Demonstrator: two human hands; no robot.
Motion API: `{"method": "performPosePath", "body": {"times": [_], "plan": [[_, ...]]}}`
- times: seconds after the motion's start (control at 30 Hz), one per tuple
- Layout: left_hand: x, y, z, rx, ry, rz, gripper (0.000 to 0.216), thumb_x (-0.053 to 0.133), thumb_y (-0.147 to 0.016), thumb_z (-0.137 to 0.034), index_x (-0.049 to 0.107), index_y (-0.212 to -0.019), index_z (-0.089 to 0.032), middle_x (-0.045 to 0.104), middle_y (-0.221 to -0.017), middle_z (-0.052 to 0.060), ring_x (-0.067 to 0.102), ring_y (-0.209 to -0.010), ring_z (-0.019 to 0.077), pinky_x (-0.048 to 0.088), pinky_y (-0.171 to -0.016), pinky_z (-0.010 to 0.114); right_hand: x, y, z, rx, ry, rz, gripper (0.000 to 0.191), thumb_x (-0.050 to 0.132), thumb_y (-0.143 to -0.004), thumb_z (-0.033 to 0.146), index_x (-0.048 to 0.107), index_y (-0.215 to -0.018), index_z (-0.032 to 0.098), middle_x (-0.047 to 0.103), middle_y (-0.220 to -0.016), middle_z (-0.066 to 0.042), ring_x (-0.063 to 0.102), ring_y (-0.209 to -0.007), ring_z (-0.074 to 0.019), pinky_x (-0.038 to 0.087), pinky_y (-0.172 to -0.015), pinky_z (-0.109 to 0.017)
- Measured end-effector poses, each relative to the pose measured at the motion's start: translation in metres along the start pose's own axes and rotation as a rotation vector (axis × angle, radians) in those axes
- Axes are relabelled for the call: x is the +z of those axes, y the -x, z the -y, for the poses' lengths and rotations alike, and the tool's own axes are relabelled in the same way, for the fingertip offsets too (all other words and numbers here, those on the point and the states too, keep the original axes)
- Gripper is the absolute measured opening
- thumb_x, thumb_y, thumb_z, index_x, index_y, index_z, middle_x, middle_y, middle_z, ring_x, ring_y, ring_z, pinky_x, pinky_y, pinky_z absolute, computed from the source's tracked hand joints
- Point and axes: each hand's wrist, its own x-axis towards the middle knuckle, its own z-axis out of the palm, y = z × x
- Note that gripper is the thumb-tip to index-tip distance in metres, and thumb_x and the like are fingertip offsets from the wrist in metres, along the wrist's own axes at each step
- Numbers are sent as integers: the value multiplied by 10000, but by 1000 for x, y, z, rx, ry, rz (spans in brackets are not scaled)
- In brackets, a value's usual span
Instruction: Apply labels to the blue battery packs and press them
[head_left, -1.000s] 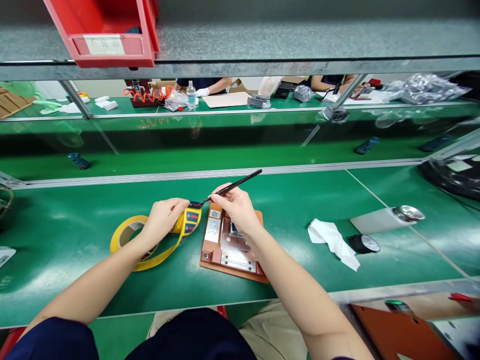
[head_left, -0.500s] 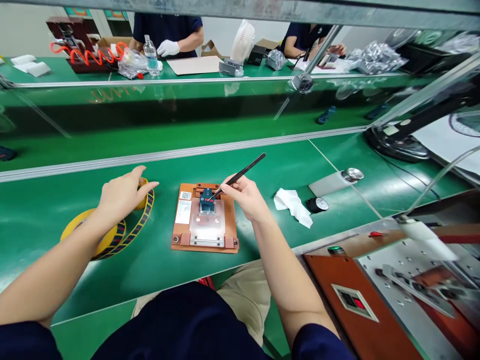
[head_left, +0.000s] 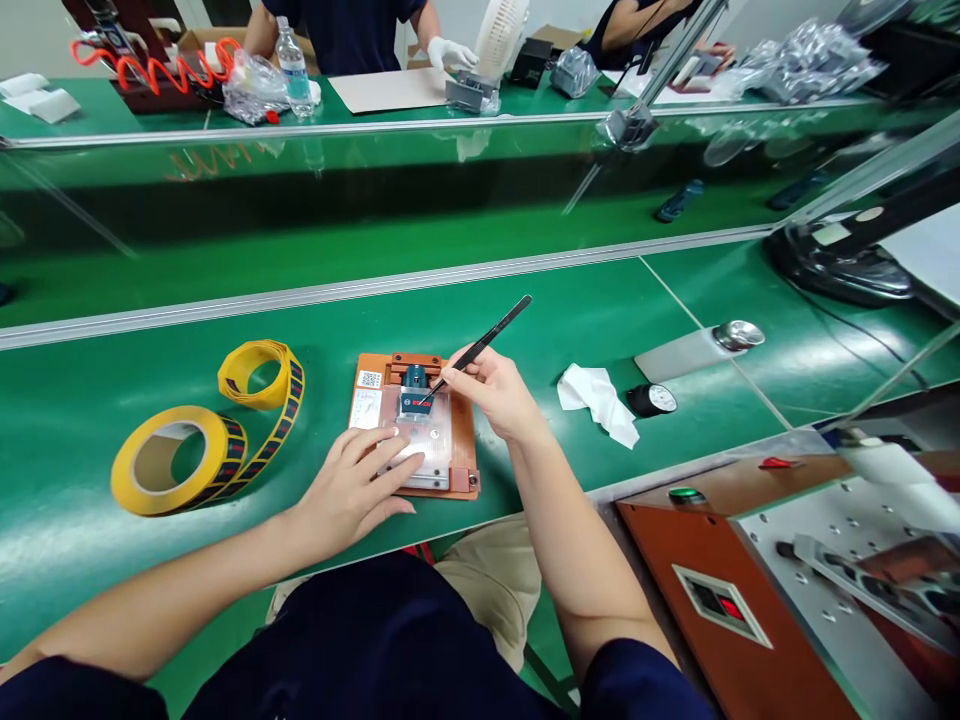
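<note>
My right hand [head_left: 495, 392] pinches black tweezers [head_left: 491, 335], their tips at a small dark label [head_left: 416, 402] with red lettering. That label lies over a dark blue part [head_left: 414, 376] seated in an orange-brown fixture [head_left: 465, 440]. Fingers stretched out, my left hand [head_left: 352, 490] rests on the clear plate [head_left: 429, 462] of the fixture, at its lower left. A roll of yellow tape [head_left: 139, 470] carrying dark labels stands to the left, its loose end curled into a smaller coil [head_left: 255, 360].
Right of the fixture lie a crumpled white tissue [head_left: 596, 400], a black round gauge [head_left: 651, 400] and a white bottle with a metal top [head_left: 686, 352]. A brown machine [head_left: 675, 560] stands at the lower right. Two people work across the bench behind a clear partition [head_left: 337, 210].
My left hand has left the tape coil and come right, down onto the fixture's clear plate. My right hand keeps the tweezers at the label. The view has shifted slightly.
</note>
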Motion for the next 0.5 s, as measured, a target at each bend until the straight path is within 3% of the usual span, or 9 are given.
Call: {"method": "performPosePath", "body": {"times": [0.5], "plan": [[-1, 0, -1, -23, 0, -6, 441, 671, -933, -282, 564, -1351, -189, 606, -1373, 143, 504, -1285, 323, 401, -1057, 507, 0, -1, -3, 0, 16, 6, 314, 810, -795, 445, 631, -886, 203, 728, -846, -33, 715, -816, -199, 565, -793, -337]]}}
